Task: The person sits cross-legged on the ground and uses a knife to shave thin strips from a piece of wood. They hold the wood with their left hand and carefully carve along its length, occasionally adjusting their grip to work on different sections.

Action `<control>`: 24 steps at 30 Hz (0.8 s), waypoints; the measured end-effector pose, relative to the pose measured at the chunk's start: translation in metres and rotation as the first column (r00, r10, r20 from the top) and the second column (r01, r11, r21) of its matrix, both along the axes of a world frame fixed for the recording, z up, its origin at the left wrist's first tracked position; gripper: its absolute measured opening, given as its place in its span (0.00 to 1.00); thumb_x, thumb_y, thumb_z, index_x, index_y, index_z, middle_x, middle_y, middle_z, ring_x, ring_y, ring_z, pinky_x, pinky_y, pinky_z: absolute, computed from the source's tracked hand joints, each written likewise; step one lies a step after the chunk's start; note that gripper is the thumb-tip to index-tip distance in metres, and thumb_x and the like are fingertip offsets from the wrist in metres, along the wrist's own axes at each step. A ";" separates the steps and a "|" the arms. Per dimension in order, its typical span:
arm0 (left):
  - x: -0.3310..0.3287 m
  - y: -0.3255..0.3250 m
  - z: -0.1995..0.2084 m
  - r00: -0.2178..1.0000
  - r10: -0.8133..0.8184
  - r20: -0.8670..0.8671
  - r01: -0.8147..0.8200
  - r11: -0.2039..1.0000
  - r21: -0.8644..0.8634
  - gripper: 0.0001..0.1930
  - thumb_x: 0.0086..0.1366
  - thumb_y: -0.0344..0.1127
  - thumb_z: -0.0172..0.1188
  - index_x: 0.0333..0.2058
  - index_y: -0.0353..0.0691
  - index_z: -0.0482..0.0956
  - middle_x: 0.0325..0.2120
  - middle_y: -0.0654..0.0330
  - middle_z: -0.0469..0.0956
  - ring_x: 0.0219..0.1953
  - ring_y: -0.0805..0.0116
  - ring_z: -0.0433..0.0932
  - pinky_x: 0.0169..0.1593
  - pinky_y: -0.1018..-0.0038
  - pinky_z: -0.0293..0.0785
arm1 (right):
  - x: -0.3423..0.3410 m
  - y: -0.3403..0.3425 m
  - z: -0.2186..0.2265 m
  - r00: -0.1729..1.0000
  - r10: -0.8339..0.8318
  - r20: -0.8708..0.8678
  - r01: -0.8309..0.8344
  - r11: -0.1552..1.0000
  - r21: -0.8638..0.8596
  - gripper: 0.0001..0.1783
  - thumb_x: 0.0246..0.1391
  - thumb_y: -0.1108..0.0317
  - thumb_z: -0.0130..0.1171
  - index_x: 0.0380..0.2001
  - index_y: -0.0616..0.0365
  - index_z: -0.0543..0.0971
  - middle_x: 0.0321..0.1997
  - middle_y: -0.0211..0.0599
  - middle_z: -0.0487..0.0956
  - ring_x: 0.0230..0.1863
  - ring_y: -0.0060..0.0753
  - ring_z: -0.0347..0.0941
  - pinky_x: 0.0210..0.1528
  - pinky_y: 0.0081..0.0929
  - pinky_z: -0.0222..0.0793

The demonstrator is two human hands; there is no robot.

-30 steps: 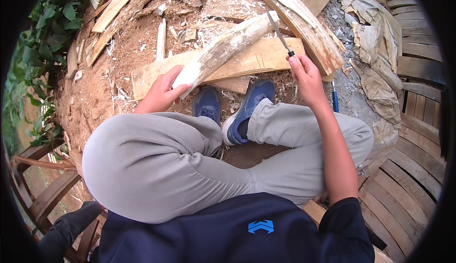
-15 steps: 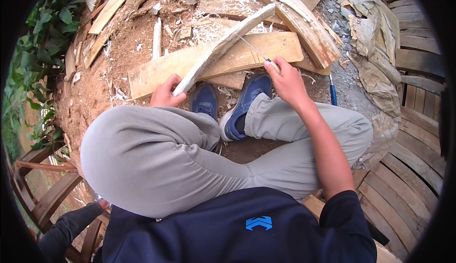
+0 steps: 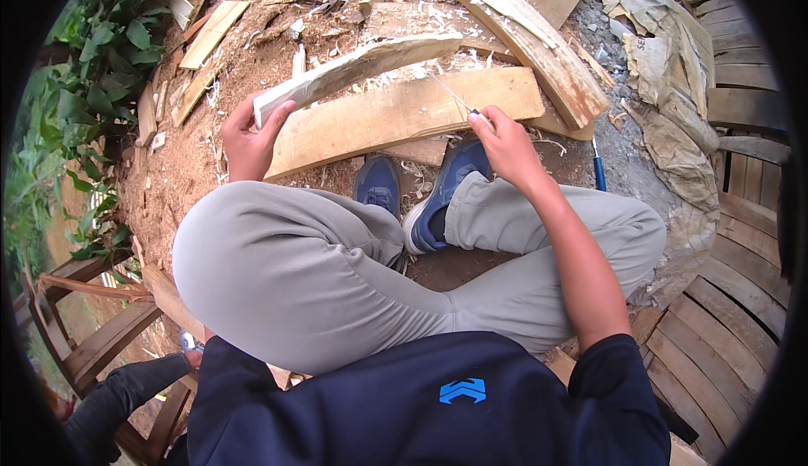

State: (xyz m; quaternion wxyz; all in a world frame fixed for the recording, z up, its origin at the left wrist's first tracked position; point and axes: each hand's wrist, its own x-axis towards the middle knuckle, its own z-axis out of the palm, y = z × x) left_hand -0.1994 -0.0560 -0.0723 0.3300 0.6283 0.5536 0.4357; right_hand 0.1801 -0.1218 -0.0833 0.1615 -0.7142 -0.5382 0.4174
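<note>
My left hand (image 3: 250,140) is closed on the left end of a rough, slightly curved wood strip (image 3: 353,64), thumb on the near side. The strip is raised and slants away to the right, above a flat pale board (image 3: 396,117) that lies in front of my shoes. My right hand (image 3: 510,148) grips the handle of a thin-bladed knife (image 3: 453,96), mostly hidden in the fist. Its narrow metal blade points up and left over the board, apart from the strip as far as I can see.
A thick split timber (image 3: 526,45) lies at the far right. Beside it are a blue-handled tool (image 3: 599,173) and crumpled paper sacking (image 3: 665,113). Slatted wood (image 3: 749,214) edges the right side, leafy plants (image 3: 109,87) the left. Another person's leg (image 3: 126,394) shows at lower left.
My left hand has moved left and away from me with the strip, which now lies flatter across the view and off the blade. The right hand and knife have barely moved.
</note>
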 end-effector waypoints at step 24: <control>0.150 0.118 0.170 0.600 -0.411 -0.686 0.527 0.849 -0.048 0.28 0.69 0.56 0.58 0.53 0.35 0.75 0.33 0.47 0.82 0.33 0.58 0.83 0.39 0.65 0.77 | 0.050 0.010 0.026 0.974 -0.188 -0.124 0.193 0.981 0.029 0.28 0.67 0.47 0.48 0.47 0.67 0.75 0.47 0.63 0.80 0.54 0.64 0.75 0.55 0.47 0.69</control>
